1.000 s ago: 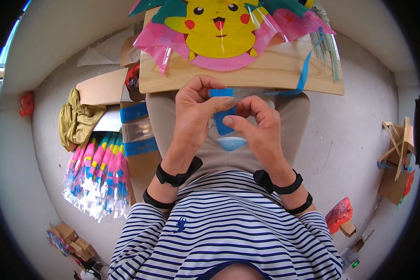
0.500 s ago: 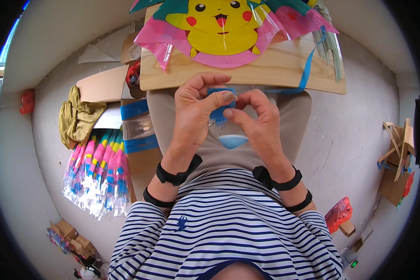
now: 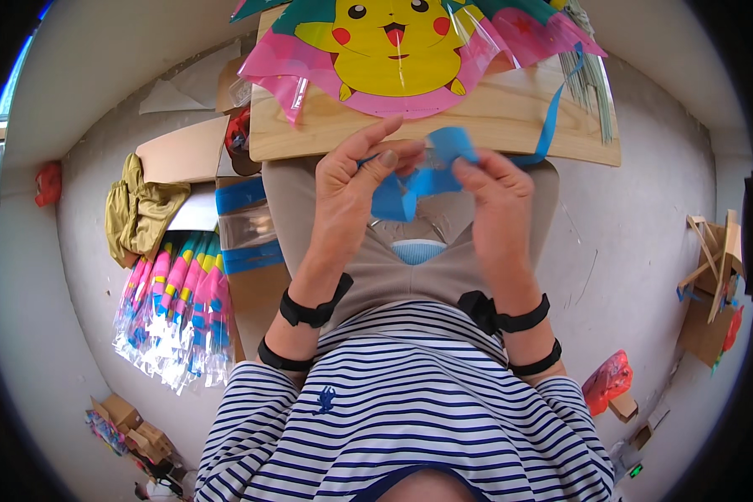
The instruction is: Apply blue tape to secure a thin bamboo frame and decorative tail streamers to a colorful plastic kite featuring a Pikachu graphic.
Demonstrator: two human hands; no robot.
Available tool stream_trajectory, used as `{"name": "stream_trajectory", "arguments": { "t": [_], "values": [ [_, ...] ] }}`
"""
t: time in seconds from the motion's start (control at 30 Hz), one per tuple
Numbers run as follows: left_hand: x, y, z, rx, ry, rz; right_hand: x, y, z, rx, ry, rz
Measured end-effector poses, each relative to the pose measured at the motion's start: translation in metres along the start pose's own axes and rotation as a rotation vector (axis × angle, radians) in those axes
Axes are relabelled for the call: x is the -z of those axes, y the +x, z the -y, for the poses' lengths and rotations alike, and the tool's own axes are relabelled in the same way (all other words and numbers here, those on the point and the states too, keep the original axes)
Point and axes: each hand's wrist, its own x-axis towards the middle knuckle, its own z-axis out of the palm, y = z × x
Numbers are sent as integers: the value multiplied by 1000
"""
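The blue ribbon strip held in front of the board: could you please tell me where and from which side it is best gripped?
Probably best pinched at the loose crumpled end of the blue ribbon strip, between the left hand and right hand, coming from the lap side. Its far end trails over the wooden board toward the kite, so only the near end hangs free.

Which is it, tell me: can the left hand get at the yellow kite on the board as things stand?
Probably yes. The left hand pinches the blue strip beside the wooden board, and the yellow kite lies just beyond with nothing between, but it must release the strip first.
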Motion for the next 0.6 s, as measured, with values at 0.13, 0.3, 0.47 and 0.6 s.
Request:
{"name": "stream_trajectory", "arguments": {
  "t": [0.13,0.3,0.47,0.6],
  "values": [
    [26,5,35,117,562,182,10,16,20,155,66,-152],
    [20,0,38,-238,758,408,32,25,5,-195,162,334],
    [27,8,11,229,725,401,32,30,-10,-350,208,406],
    [25,4,27,-98,979,460,28,35,-12,-377,269,469]
  ]
}}
